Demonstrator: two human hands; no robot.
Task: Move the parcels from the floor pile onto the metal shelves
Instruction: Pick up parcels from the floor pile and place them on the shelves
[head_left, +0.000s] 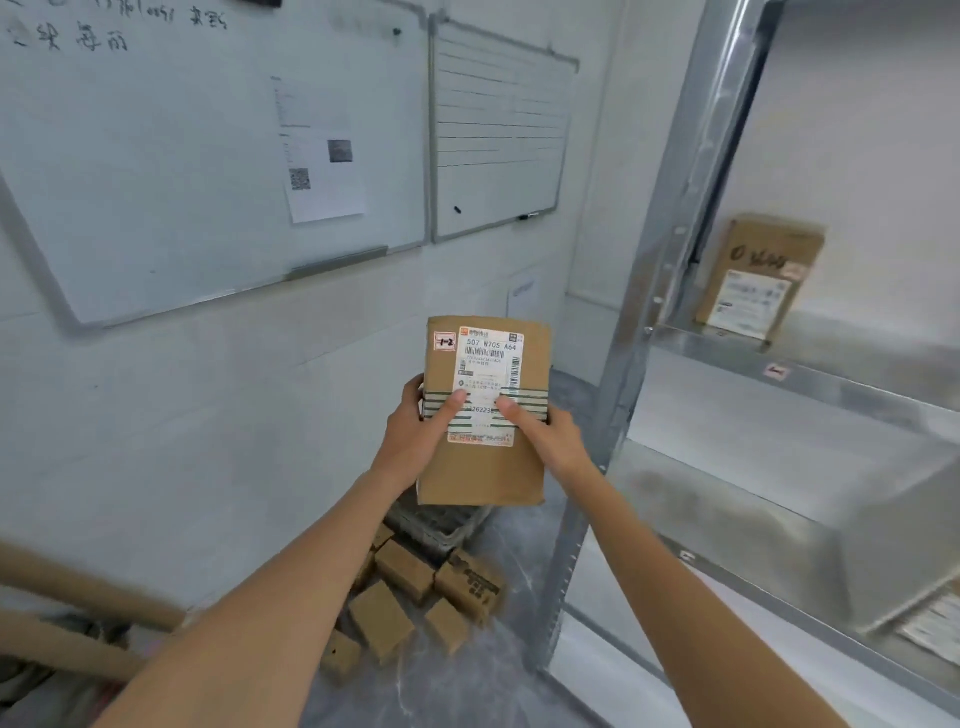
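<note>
**Parcel held up in front of the shelving, not yet placed**

A flat brown parcel (485, 410) is held upright in mid-air, label facing the camera, just left of the metal shelves (810, 364) and above the floor pile (415, 597). It is gripped at its left edge by the left hand (415, 431) and at its right edge by the right hand (545, 436), with both thumbs pressed flat on the label and the remaining fingers curled behind, mostly out of sight.

A slip is judged possible: the hold is a pinch at the lower middle, so if one hand is released early the box may tip and fall onto the pile. A knock is also likely if the parcel is swung right without being lifted clear, since the near upright post (639, 364) stands between it and the shelf surface.

One boxed parcel (761, 280) is already stood on the upper shelf at the far side, so room beside it must be chosen. A dark crate (441, 525) sits behind the pile, and two whiteboards (208, 156) hang on the left wall.
</note>
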